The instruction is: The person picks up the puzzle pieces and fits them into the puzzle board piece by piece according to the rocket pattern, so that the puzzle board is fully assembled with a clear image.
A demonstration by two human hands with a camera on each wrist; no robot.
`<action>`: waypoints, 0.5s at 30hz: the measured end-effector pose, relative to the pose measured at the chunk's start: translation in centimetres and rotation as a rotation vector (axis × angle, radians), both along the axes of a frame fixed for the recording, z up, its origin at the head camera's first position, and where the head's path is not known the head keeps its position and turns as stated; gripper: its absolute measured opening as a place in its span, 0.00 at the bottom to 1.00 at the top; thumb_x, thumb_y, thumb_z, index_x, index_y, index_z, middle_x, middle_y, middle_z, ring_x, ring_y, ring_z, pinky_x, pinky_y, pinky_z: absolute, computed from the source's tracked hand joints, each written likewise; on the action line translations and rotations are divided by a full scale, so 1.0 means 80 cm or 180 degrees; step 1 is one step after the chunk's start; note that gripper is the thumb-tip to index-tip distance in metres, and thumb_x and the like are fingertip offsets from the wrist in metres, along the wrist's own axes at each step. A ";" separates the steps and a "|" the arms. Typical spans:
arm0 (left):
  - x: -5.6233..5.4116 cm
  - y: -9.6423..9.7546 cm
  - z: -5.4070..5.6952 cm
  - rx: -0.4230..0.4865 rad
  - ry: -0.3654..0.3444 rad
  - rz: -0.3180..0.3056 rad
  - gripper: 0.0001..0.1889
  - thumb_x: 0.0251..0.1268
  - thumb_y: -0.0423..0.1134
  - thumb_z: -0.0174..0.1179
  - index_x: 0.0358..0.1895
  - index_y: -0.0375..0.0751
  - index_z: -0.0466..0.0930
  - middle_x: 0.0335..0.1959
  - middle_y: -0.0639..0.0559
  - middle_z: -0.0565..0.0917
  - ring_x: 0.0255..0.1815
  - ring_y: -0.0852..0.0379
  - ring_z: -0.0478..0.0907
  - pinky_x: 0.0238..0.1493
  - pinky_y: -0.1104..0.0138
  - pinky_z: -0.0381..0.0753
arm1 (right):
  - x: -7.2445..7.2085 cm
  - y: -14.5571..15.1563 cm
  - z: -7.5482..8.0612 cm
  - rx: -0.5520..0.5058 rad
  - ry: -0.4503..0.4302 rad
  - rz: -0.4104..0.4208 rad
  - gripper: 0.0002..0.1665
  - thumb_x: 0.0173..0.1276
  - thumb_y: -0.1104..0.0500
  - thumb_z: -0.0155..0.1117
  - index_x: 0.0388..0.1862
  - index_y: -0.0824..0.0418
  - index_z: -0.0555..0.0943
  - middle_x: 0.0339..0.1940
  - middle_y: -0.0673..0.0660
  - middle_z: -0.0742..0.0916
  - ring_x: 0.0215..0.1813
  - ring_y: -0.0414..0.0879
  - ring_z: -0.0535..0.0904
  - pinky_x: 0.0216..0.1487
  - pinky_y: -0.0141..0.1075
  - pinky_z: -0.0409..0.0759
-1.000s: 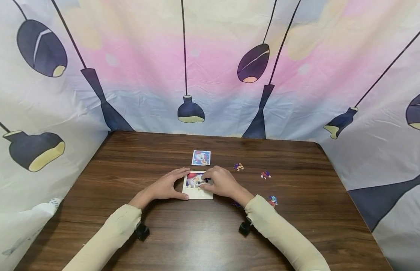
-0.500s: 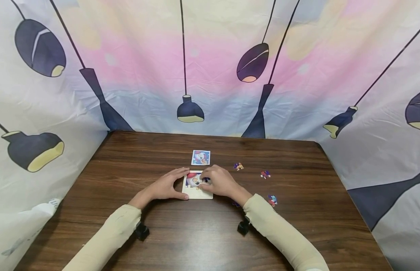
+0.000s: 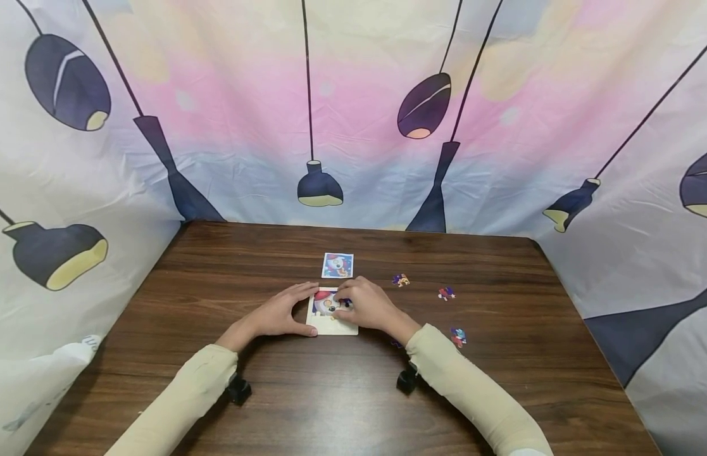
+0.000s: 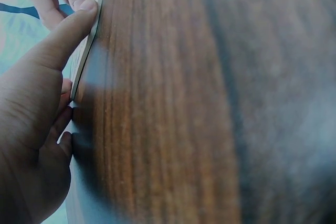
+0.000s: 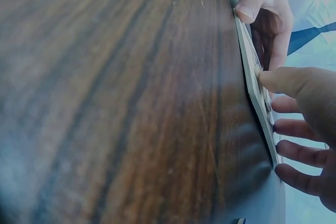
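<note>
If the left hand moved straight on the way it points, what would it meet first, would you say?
The board, whose left edge the left hand touches; beyond, probably the right hand, though height is hard to judge.

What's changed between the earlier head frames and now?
The right hand has eased slightly leftward over the pale rectangular puzzle board; nothing was visibly taken or released. Unchanged: left hand at the board's left side, small square picture card, multicoloured loose puzzle pieces.
</note>
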State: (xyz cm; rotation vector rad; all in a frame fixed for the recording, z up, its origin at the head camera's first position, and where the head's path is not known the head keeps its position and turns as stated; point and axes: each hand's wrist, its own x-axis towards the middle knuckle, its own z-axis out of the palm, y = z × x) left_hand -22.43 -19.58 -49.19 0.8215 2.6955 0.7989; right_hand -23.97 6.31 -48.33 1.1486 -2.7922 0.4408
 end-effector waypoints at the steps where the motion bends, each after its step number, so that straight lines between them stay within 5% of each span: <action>1: 0.000 0.000 0.000 0.0002 -0.0001 0.0000 0.55 0.53 0.68 0.72 0.80 0.43 0.61 0.81 0.44 0.60 0.81 0.38 0.54 0.73 0.37 0.60 | 0.000 0.000 0.000 0.0020 -0.0006 -0.0001 0.21 0.67 0.42 0.73 0.52 0.53 0.90 0.56 0.51 0.88 0.53 0.46 0.81 0.52 0.39 0.82; 15: -0.001 -0.001 -0.001 -0.0053 -0.0016 0.0032 0.55 0.53 0.68 0.72 0.80 0.44 0.61 0.82 0.45 0.59 0.82 0.39 0.54 0.74 0.38 0.60 | 0.003 -0.002 0.001 0.0099 -0.0002 -0.0003 0.21 0.68 0.42 0.72 0.52 0.53 0.90 0.58 0.53 0.87 0.54 0.47 0.80 0.53 0.40 0.82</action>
